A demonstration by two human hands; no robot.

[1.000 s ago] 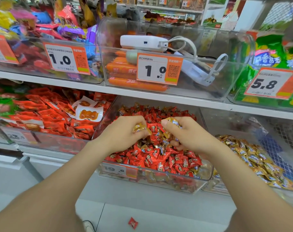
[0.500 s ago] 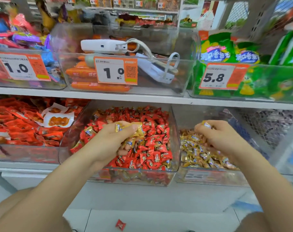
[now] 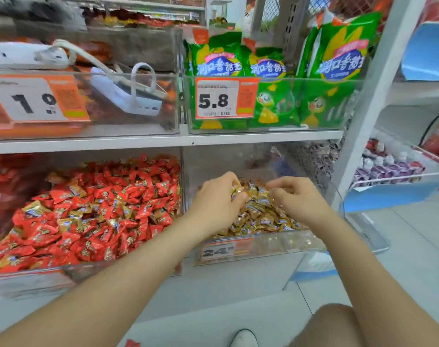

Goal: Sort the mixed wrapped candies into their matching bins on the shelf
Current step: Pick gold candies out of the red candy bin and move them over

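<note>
The shelf [image 3: 163, 141] carries two clear bins side by side on its lower tier. The left bin [image 3: 88, 271] holds red candies [image 3: 100, 214], with gold-wrapped strays [image 3: 35, 209] scattered among them. The right bin [image 3: 276, 246] holds the gold candies [image 3: 258, 211] only, as far as can be seen.

Both of the person's hands are over the right bin. The left hand [image 3: 218, 204] is curled, and its thumb and fingers pinch a small clutch of gold wrappers [image 3: 236, 190] just above the pile. The right hand [image 3: 298, 199] is beside it with its fingers bent down onto the heap. It cannot be told whether this hand holds a piece or only touches the pile.

Step in hand, by judgement: deposit of gold pieces into their matching bin. The held wrappers are already inside the bin walls and close above the heap, so the release needs only a loosening of the fingers.

Next move, by judgement: return both hands to the left bin and pick out further gold strays. Those strays lie partly under red wrappers, so each pick calls for a fingertip pinch on one piece. One red piece [image 3: 132, 343] lies on the floor below and also needs collecting.
</note>
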